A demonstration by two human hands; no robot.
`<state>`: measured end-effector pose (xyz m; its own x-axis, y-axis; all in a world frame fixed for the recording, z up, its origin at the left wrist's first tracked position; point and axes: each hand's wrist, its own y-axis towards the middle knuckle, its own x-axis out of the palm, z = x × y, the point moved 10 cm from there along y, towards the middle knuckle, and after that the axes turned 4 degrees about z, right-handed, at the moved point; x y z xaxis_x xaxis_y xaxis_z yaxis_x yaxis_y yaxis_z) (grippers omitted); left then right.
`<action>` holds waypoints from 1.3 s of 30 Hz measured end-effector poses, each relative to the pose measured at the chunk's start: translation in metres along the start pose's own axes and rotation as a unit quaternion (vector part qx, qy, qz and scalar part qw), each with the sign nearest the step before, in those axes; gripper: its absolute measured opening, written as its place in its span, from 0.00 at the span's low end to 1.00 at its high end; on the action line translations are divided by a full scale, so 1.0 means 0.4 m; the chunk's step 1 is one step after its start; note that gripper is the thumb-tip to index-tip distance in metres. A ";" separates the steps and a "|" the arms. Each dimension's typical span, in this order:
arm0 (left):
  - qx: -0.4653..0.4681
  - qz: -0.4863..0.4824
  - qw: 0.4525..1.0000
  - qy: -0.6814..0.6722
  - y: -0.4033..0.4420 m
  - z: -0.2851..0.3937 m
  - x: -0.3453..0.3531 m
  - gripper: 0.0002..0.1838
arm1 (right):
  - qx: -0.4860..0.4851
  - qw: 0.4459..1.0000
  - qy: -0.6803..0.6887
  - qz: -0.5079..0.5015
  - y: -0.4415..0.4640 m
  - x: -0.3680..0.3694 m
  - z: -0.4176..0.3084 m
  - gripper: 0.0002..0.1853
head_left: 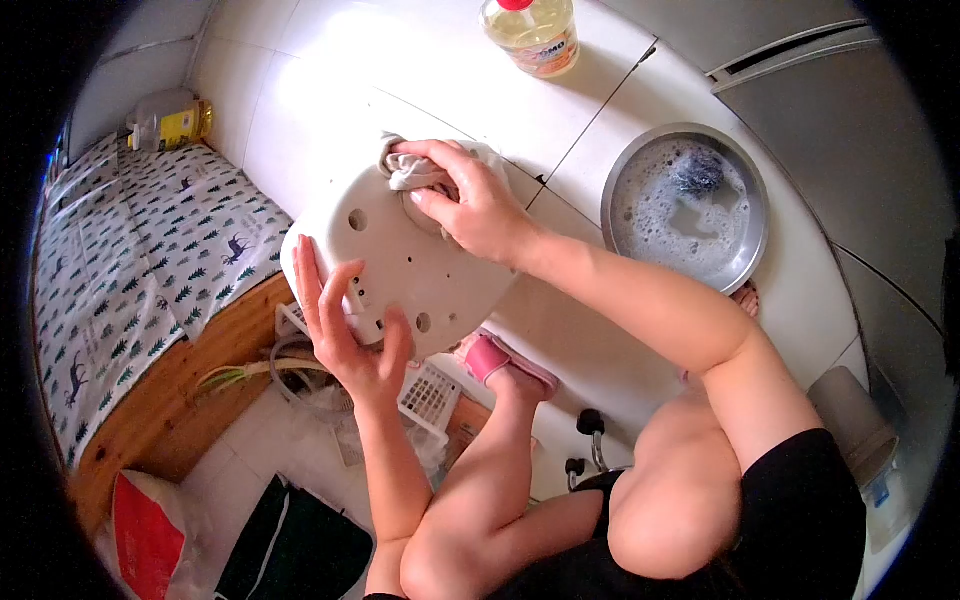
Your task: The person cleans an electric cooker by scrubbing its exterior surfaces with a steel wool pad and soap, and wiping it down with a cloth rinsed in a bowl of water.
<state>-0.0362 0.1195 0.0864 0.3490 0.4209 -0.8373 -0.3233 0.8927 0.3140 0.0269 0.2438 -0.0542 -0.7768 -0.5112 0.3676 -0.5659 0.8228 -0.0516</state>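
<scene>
A white plastic appliance body (400,280) with round holes and small screw holes is tilted in front of me, its underside facing up. My left hand (350,335) grips its left side, fingers stretched along the edge and thumb over the near part. Bunched in my right hand (475,205) is a pale cloth (410,170), pressed on the far part of the underside. The fingers are closed around the cloth and hide part of it. Exactly what kind of appliance this is, I cannot tell.
To the right, a steel basin (612,190) holds foamy water and a dark scrubber (697,172). A bottle of yellowish liquid (540,45) stands at the back. On the left is a low wooden-sided surface under a patterned cloth (150,250). White baskets (430,395) lie below the appliance.
</scene>
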 end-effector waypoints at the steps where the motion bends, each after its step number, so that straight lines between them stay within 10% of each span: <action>1: -0.001 -0.001 1.000 0.005 -0.001 0.001 0.000 0.26 | 0.007 1.000 -0.005 0.002 -0.011 0.002 0.008 0.22; 12: -0.003 0.000 1.000 0.015 0.002 0.005 0.002 0.25 | -0.167 0.973 -0.156 -0.009 -0.076 0.053 -0.145 0.20; 23: -0.026 -0.017 0.997 -0.073 -0.014 -0.037 -0.014 0.24 | 0.022 0.967 0.058 -0.246 -0.039 -0.040 -0.073 0.12; 27: -0.056 -0.017 0.993 -0.103 -0.018 -0.068 -0.019 0.23 | 0.197 0.923 0.330 -0.023 -0.025 -0.163 0.054 0.16; 32: -0.049 -0.014 0.994 -0.097 -0.015 -0.057 -0.015 0.22 | 0.202 0.959 0.195 -0.030 -0.006 -0.105 0.048 0.15; 39: -0.022 -0.014 0.998 -0.056 -0.010 -0.032 -0.016 0.21 | -0.157 0.983 -0.098 -0.001 -0.071 0.024 -0.114 0.17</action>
<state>-0.0483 0.1112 0.0848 0.4531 0.4142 -0.7894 -0.3492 0.8972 0.2703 0.0482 0.2268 -0.0067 -0.8312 -0.5261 0.1800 -0.4787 0.8417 0.2497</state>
